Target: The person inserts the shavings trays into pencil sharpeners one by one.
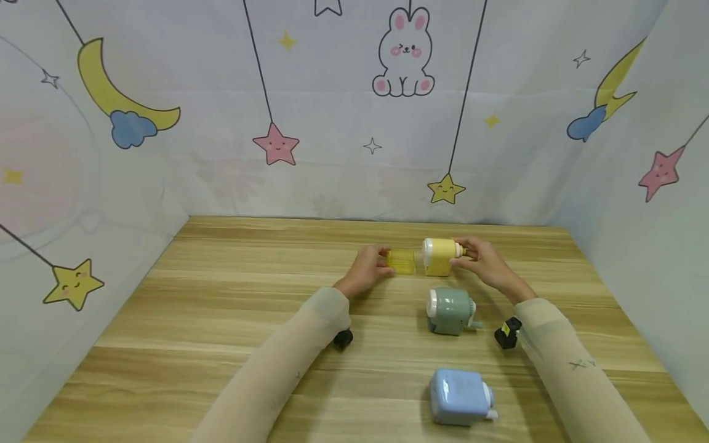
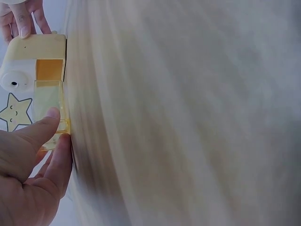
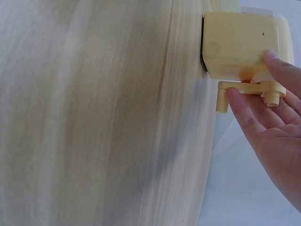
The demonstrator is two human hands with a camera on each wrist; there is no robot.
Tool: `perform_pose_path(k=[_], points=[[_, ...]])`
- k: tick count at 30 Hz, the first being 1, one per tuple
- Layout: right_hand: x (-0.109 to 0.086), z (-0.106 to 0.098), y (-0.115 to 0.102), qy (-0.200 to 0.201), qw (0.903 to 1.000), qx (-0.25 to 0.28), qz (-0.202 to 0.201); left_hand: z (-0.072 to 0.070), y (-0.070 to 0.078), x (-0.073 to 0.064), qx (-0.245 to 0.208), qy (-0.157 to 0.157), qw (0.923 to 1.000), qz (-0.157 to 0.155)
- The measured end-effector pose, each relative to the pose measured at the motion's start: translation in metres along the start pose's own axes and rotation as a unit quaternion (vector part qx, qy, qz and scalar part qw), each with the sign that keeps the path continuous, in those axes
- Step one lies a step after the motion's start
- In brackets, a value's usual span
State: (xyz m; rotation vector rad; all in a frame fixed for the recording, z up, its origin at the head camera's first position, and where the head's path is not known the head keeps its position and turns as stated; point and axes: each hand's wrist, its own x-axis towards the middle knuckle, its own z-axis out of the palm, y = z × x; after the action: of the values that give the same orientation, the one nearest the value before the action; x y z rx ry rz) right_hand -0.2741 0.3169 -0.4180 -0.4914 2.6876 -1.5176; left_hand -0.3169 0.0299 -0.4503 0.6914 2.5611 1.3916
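Observation:
A yellow crank pencil sharpener [image 1: 439,257] stands at the back of the table, its drawer slot [image 2: 49,70] facing left. My left hand [image 1: 367,269] pinches a clear yellow shavings drawer [image 1: 401,261] between thumb and fingers. In the left wrist view the drawer's far end is at the slot's mouth; whether it is slightly inside, I cannot tell. My right hand [image 1: 488,266] holds the sharpener from the crank side. In the right wrist view the thumb is on the body and the fingers are by the crank handle [image 3: 244,88].
A green pencil sharpener [image 1: 451,311] stands in front of the yellow one. Nearer still is a blue pencil sharpener [image 1: 461,397], its crank to the right. A printed cloth [image 1: 332,184] hangs behind the wooden table [image 1: 221,344] and along its sides.

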Motion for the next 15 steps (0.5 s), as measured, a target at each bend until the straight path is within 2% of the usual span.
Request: perform_pose_path(k=[15], points=[[0.0017,0.0013,0.0025,0.004,0.9999,-0.004,-0.013,0.0063,0.0006,0.0046,0.003,0.003,0.9999,0.011]])
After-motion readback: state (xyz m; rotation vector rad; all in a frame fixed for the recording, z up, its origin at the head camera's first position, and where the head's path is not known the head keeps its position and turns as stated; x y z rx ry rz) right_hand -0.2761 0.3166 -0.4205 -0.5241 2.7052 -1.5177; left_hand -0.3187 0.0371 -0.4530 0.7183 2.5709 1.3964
